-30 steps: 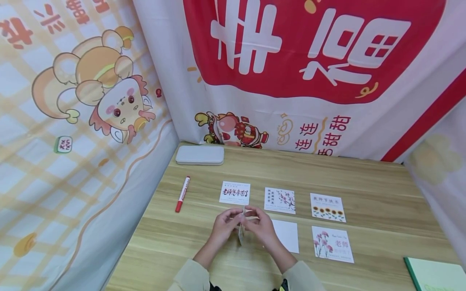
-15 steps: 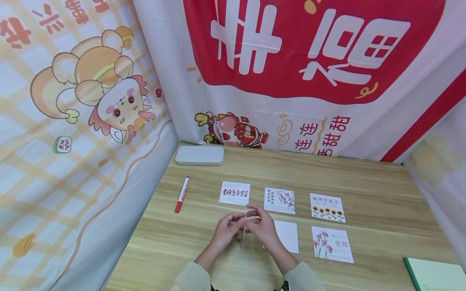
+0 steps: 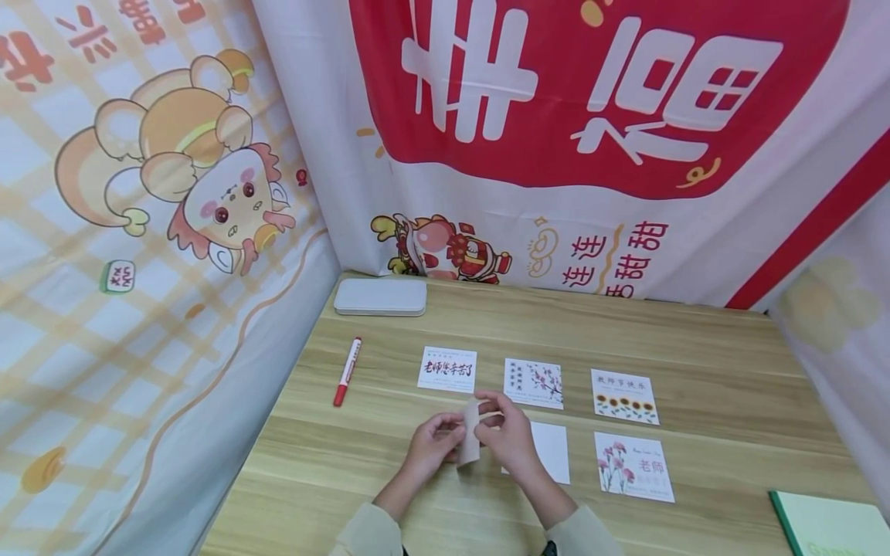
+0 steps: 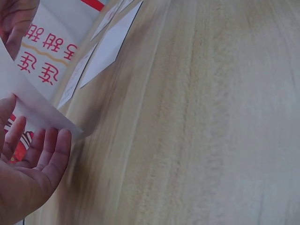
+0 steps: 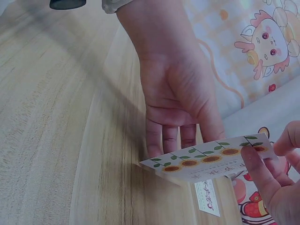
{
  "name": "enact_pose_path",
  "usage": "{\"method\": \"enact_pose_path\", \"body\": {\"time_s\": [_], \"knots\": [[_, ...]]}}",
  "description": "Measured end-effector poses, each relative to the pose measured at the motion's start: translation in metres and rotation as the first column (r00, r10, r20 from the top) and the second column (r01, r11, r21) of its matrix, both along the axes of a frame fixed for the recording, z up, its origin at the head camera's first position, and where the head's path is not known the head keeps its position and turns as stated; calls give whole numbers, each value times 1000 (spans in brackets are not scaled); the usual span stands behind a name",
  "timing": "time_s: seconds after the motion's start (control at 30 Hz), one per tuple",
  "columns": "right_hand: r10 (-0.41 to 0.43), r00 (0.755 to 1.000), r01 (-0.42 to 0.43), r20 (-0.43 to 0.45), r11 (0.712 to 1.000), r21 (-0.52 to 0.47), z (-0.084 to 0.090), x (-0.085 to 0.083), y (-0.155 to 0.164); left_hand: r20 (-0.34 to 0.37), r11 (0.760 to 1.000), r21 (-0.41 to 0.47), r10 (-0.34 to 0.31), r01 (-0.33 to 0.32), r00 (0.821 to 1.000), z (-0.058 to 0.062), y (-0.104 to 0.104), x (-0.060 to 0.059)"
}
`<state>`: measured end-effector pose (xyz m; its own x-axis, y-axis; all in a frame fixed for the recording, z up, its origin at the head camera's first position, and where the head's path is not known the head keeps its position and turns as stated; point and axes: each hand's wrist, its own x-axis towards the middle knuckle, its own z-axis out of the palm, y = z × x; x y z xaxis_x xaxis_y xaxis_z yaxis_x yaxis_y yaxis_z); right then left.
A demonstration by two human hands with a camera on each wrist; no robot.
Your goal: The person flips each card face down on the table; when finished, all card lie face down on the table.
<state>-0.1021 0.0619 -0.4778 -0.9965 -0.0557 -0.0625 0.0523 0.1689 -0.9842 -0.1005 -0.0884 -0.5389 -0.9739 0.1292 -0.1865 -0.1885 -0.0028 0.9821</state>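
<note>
Two hands meet over a wooden table (image 3: 389, 479), holding one small card (image 3: 471, 434) between them, lifted off the surface and tilted nearly on edge. The left hand (image 3: 434, 446) supports it from its own side, fingers (image 4: 44, 152) loosely extended behind the card's blank back; whether the thumb pinches it cannot be told. The right hand (image 3: 511, 440) pinches the opposite edge between thumb and fingertips. The right wrist view shows the card's printed face: a row of sunflowers.

The step in hand appears to be turning or inspecting this card before setting it down. The next move probably calls for rotating it flat and lowering it squarely, without creasing it.

Just beyond the right hand lies a blank white card (image 3: 549, 452), partly hidden by it. Further right sits a carnation card (image 3: 633, 467). Beyond the hands runs a row of three: a red calligraphy card (image 3: 448, 369), a plum blossom card (image 3: 534, 383) and another sunflower card (image 3: 624, 396). Left of those lies a red marker (image 3: 347, 371). Farthest off, a grey case (image 3: 381, 296) rests against the cartoon-printed backdrop (image 3: 208, 170).
</note>
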Motion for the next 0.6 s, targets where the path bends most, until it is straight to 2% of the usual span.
{"method": "enact_pose_path", "body": {"time_s": [0.13, 0.37, 0.5, 0.6], "knots": [[-3, 1000, 3, 0, 1000, 2, 14, 4, -1, -7, 1000, -11, 15, -15, 1000, -6, -4, -1], [-23, 1000, 22, -6, 1000, -16, 19, 6, 0, -3, 999, -23, 35, -35, 999, -11, -9, -3], [-46, 999, 45, -16, 999, -23, 18, 5, 2, 10, 995, -30, 92, -91, 996, -24, -14, -8], [-68, 998, 67, -15, 997, -24, 16, 4, 4, 6, 986, -71, 153, -153, 988, -34, -18, -13]]}}
